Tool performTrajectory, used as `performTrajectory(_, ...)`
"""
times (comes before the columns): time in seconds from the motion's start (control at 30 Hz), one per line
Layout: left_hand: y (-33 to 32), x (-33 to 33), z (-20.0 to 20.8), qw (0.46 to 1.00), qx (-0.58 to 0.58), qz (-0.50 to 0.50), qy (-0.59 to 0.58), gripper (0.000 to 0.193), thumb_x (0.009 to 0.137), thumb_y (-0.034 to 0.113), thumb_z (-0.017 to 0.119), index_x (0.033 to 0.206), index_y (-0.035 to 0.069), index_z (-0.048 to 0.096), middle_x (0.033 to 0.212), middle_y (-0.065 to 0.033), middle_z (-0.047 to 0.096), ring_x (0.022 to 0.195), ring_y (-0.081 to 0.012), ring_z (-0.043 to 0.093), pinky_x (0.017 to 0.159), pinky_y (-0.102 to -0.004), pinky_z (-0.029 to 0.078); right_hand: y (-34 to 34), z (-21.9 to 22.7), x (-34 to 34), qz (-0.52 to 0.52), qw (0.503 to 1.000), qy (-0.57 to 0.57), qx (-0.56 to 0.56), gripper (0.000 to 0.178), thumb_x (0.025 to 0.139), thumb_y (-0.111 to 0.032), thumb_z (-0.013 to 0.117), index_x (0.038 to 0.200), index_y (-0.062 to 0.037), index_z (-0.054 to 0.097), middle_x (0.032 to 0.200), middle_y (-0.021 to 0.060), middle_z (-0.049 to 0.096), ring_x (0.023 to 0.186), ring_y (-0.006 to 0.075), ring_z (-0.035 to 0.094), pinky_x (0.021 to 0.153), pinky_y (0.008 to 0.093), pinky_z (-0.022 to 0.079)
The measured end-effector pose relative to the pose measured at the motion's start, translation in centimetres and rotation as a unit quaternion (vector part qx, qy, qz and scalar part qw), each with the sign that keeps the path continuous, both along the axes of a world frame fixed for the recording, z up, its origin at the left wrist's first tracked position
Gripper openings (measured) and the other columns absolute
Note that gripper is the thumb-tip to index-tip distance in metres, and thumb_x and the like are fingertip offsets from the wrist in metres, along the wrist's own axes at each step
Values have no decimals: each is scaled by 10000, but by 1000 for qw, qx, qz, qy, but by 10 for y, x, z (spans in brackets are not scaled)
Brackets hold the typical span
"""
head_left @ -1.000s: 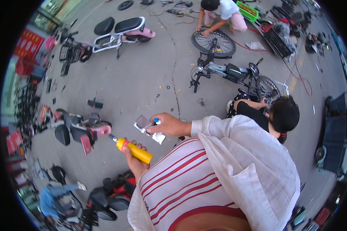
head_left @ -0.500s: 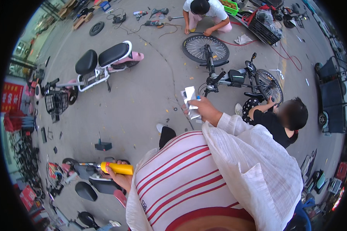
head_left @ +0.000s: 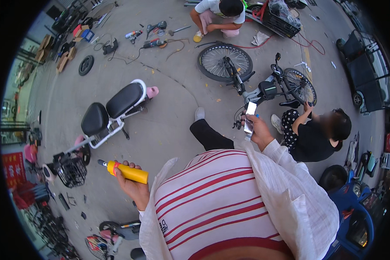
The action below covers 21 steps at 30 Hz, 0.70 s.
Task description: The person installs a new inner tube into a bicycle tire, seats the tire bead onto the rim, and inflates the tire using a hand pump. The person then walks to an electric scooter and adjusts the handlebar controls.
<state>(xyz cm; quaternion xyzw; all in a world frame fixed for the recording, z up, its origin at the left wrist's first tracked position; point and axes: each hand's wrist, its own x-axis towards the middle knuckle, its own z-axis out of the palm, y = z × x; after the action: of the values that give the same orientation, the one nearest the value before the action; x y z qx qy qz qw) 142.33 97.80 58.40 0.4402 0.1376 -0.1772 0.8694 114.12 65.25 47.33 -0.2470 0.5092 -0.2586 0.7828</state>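
Note:
My left hand (head_left: pixel 134 187) is closed around a yellow cylinder (head_left: pixel 133 174) with a red band and a narrow dark tip pointing away from me. It is held at my left side above the pavement. My right hand (head_left: pixel 261 132) grips a shiny silver foil strip (head_left: pixel 249 118) in front of my right side. Something small and blue shows beside the fingers, too little of it to name. Just beyond the foil lies a bicycle (head_left: pixel 252 93) on its side, its nearer handlebar partly hidden by my hand.
A person in white (head_left: pixel 225 15) squats behind the bicycle's wheel; another in black (head_left: pixel 314 138) crouches at its other wheel. A pink-and-white electric scooter (head_left: pixel 117 106) stands left. Power tools (head_left: pixel 155 43), a loose tyre (head_left: pixel 86 65) and a black crate (head_left: pixel 279 24) lie farther off.
My view has shifted over the ground, and my foot is farther forward. The foil is nearer the bicycle's handlebar. The person in white has drawn their hands back from the wheel.

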Motion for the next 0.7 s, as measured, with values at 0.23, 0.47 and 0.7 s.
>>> performTrajectory(0.23, -91, 129, -18, 999, -2, -28, 28, 362, 958, 342, 591, 1222, 122, 477, 937, -48, 529, 792, -155, 537, 724, -299, 499, -112, -40, 117, -9, 999, 33, 30, 249, 930, -134, 554, 1145, -12, 580, 958, 110, 657, 797, 197, 663, 609, 327, 554)
performTrajectory(0.47, -204, 231, -7, 997, -32, -70, 26, 359, 966, 341, 576, 1235, 130, 469, 956, -61, 523, 797, -164, 528, 738, -320, 497, -268, -95, 229, 82, 995, 64, 1, 179, 927, -67, 535, 1066, 37, 579, 985, 146, 667, 784, 232, 686, 692, 357, 582)
performTrajectory(0.7, -295, 348, -27, 990, -22, -128, 57, 317, 965, 342, 580, 1157, 111, 479, 942, -53, 526, 797, -156, 523, 742, -311, 490, -317, -68, 336, 6, 997, 68, 19, 272, 901, -58, 565, 1126, 79, 500, 972, 216, 656, 777, 285, 684, 654, 388, 575)
